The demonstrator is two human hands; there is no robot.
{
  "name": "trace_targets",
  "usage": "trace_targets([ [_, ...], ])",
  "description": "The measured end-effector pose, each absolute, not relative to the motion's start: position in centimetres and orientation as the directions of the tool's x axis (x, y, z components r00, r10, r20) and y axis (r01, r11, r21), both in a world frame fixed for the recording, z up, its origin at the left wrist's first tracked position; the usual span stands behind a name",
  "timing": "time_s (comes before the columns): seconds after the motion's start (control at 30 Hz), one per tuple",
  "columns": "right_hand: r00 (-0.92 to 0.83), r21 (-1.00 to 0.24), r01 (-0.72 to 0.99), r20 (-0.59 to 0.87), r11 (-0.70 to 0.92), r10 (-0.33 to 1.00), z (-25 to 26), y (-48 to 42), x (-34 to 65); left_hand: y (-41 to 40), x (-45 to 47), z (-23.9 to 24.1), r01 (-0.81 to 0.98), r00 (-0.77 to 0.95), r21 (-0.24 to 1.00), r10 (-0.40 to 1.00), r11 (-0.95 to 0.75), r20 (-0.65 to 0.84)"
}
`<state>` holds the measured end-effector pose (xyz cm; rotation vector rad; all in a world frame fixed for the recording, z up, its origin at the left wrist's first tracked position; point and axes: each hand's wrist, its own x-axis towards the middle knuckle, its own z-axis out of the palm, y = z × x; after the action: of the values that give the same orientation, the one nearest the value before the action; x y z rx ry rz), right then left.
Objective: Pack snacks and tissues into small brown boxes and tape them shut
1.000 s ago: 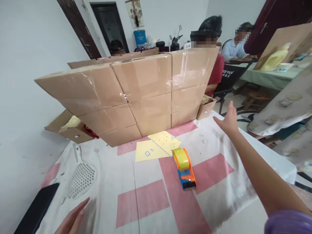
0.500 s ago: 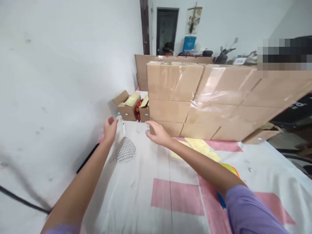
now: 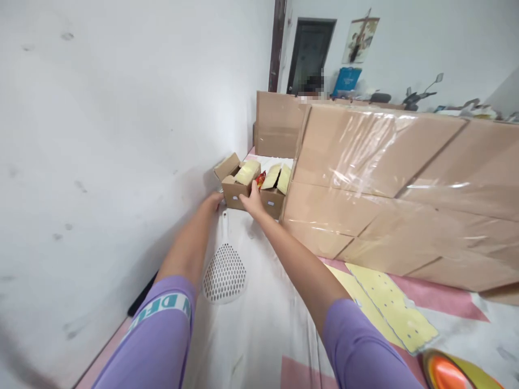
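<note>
A small open cardboard box [image 3: 233, 195] stands by the wall, with yellow sheets [image 3: 247, 172] in it and a flap raised. My left hand [image 3: 214, 201] is at its left side, the fingertips partly hidden. On its right front corner rests my right hand [image 3: 253, 202], thumb on the front face and fingers in the gap between two boxes. In that gap shows a red packet [image 3: 260, 179]. Right of it is a second small cardboard box [image 3: 272, 203], also with yellow sheets. A white perforated scoop [image 3: 225, 273] lies below my hands, handle toward the first box.
A wall of large plastic-wrapped cartons [image 3: 357, 156] rises on the right, and a white wall [image 3: 121, 135] runs along the left. Yellow dotted sheets [image 3: 391, 308] and a roll of orange tape [image 3: 446, 373] lie on the white and pink cloth [image 3: 259, 329].
Both my hands have reached forward to the left small box and now take it from either side. The view has shifted closer and turned left.
</note>
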<state>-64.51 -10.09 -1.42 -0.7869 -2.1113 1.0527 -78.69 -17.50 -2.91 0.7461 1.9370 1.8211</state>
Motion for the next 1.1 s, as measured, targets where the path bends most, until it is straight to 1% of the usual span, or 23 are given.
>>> trace_targets([
  [0.1, -0.618, -0.828, 0.244, 0.269, 0.506, 0.738, -2.2, -8.9, -65.0, -15.9, -79.6, -3.9, 0.065, -0.804, 0.991, 0.594, 0.115, -0.016],
  [0.17, -0.608, -0.829, 0.234, 0.283, 0.508, 0.742, -2.7, -8.6, -65.1, -15.6, -80.0, -4.3, 0.057, -0.814, 0.989, 0.579, 0.14, -0.035],
  [0.23, -0.575, -0.833, 0.23, 0.301, 0.504, 0.76, -3.0, -8.9, -65.1, -15.6, -80.2, -4.5, 0.069, -0.824, 0.988, 0.566, 0.136, -0.02],
  [0.3, -0.551, -0.809, 0.251, 0.332, 0.531, 0.766, -3.1, -9.4, -65.0, -15.9, -80.1, -4.6, 0.097, -0.833, 0.989, 0.553, 0.109, 0.021],
  [0.37, -0.56, -0.737, 0.277, 0.398, 0.617, 0.727, -2.9, -10.0, -64.7, -16.5, -79.9, -4.6, 0.135, -0.841, 0.988, 0.536, 0.075, 0.075],
  [0.43, -0.582, -0.645, 0.278, 0.477, 0.712, 0.659, -2.5, -10.7, -64.1, -17.5, -79.6, -4.6, 0.176, -0.848, 0.983, 0.514, 0.046, 0.128],
  [0.5, -0.602, -0.572, 0.254, 0.537, 0.78, 0.59, -2.1, -11.6, -63.4, -19.3, -79.3, -4.6, 0.218, -0.855, 0.976, 0.488, 0.027, 0.177],
  [0.57, -0.629, -0.528, 0.203, 0.575, 0.825, 0.523, -1.7, -12.7, -62.5, -21.8, -78.7, -4.6, 0.26, -0.859, 0.966, 0.461, 0.013, 0.225],
  [0.7, -0.665, -0.483, 0.082, 0.625, 0.872, 0.409, -0.8, -16.4, -60.5, -27.8, -76.5, -4.4, 0.312, -0.873, 0.95, 0.391, -0.014, 0.292],
  [0.83, -0.669, -0.455, -0.003, 0.663, 0.89, 0.337, 0.1, -21.3, -58.1, -32.8, -72.6, -3.8, 0.289, -0.889, 0.953, 0.343, -0.091, 0.303],
  [0.9, -0.648, -0.456, -0.032, 0.687, 0.89, 0.328, 0.3, -23.8, -56.3, -34.8, -70.4, -3.3, 0.259, -0.894, 0.952, 0.331, -0.165, 0.3],
  [1.0, -0.56, -0.456, -0.008, 0.739, 0.89, 0.373, 0.1, -27.4, -52.1, -37.9, -67.1, -2.5, 0.216, -0.895, 0.939, 0.331, -0.269, 0.3],
  [1.1, -0.438, -0.416, 0.064, 0.805, 0.907, 0.4, -0.4, -30.6, -45.4, -40.8, -63.1, -2.4, 0.174, -0.866, 0.934, 0.403, -0.313, 0.297],
])
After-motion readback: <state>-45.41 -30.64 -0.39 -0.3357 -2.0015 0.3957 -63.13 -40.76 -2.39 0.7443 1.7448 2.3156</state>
